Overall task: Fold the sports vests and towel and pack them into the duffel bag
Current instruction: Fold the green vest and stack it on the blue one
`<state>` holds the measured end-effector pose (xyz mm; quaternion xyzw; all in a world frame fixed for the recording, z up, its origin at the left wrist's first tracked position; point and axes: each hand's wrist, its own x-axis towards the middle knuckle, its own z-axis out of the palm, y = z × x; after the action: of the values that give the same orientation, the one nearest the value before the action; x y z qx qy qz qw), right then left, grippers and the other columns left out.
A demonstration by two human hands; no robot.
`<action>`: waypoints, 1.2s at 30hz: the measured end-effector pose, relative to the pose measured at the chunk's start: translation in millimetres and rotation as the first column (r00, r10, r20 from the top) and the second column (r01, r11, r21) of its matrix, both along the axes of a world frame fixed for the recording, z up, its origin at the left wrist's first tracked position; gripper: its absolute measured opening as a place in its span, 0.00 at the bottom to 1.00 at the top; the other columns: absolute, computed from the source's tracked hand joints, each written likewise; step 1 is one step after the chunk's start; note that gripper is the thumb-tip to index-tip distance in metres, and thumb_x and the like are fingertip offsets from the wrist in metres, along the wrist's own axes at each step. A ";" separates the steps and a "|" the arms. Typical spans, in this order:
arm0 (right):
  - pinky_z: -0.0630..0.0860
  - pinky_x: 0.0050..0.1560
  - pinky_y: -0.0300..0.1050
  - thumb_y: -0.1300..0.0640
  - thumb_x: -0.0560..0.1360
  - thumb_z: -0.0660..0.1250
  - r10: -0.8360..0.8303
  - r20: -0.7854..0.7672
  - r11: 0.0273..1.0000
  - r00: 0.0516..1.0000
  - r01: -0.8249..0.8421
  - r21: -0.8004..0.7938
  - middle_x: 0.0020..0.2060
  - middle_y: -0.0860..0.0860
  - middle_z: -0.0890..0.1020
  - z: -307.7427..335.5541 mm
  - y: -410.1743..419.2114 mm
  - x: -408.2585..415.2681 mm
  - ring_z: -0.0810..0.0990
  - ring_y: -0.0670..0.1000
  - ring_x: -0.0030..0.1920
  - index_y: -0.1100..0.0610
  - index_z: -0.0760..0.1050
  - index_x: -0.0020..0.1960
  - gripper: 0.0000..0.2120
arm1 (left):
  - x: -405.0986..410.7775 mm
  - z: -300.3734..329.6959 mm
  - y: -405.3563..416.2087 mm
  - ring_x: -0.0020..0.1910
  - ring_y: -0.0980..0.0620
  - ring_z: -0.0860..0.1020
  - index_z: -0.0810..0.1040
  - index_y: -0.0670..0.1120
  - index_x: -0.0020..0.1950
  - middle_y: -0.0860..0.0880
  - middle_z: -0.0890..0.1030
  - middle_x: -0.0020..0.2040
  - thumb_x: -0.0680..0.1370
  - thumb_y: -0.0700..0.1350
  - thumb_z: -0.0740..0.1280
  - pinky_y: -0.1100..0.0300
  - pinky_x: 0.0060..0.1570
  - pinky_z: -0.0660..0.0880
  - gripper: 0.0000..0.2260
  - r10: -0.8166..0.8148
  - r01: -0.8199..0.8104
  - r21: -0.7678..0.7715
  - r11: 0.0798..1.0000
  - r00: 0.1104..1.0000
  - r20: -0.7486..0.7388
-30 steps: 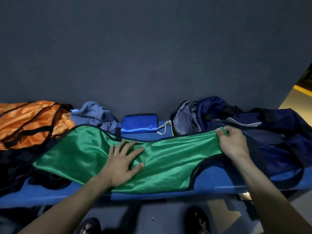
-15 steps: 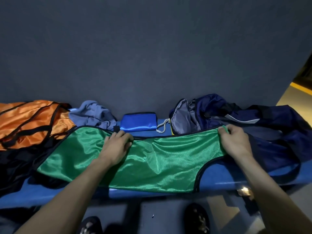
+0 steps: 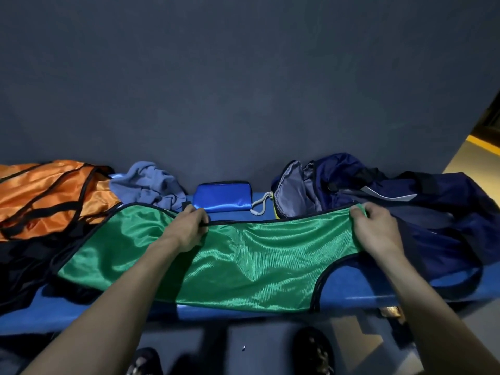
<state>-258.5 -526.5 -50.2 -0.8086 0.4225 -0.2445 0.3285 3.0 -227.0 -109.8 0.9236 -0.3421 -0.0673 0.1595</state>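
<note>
Shiny green satin sports vest with black trim (image 3: 243,261) spread flat along the blue padded bench (image 3: 81,312), near hem hanging just over the front edge. Left hand (image 3: 186,228) pinching the far black-trimmed edge near its middle, grip closed on fabric; right hand (image 3: 376,231) clamped on the far right corner, fingers curled round it. Just behind: crumpled grey-blue towel (image 3: 148,188), folded bright blue satin vest (image 3: 223,196), and open navy duffel bag (image 3: 405,201) at the right, touching the green cloth. Orange satin vest with black trim (image 3: 51,193) heaped at the left end. Bare bench strip along the front left.
</note>
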 end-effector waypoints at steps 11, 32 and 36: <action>0.74 0.49 0.55 0.51 0.81 0.62 -0.029 0.040 0.999 0.999 0.028 0.023 0.37 0.59 0.81 0.4 1.7 3.1 0.78 0.63 0.44 0.61 0.75 0.41 0.16 | -21.4 -3.8 -14.2 0.52 0.40 0.75 0.74 0.47 0.57 0.45 0.74 0.55 0.78 0.46 0.69 0.48 0.45 0.74 0.10 0.139 -0.090 -0.187 0.978 0.952 0.272; 0.71 0.40 0.53 0.49 0.76 0.66 -0.157 0.251 0.986 0.955 0.165 -0.013 0.33 0.62 0.77 42.8 10.9 -14.3 0.77 0.63 0.39 0.66 0.78 0.40 0.18 | -103.2 -11.9 1.9 0.78 0.51 0.62 0.66 0.54 0.78 0.54 0.67 0.78 0.86 0.59 0.50 0.48 0.78 0.56 0.23 -0.364 0.377 0.019 0.926 0.877 0.314; 0.73 0.41 0.55 0.48 0.75 0.67 -0.169 0.247 0.975 0.954 0.199 -0.102 0.32 0.62 0.77 43.4 10.4 -13.0 0.76 0.63 0.37 0.64 0.75 0.36 0.19 | -90.3 -15.6 21.2 0.68 0.50 0.71 0.73 0.55 0.72 0.55 0.74 0.69 0.84 0.62 0.49 0.49 0.70 0.65 0.23 -0.252 0.239 0.079 0.968 0.906 0.341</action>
<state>-271.5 -516.1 -6.8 -0.7498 0.4377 -0.3950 0.3004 -87.3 -205.8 -125.5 0.8731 -0.4772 0.0716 0.0702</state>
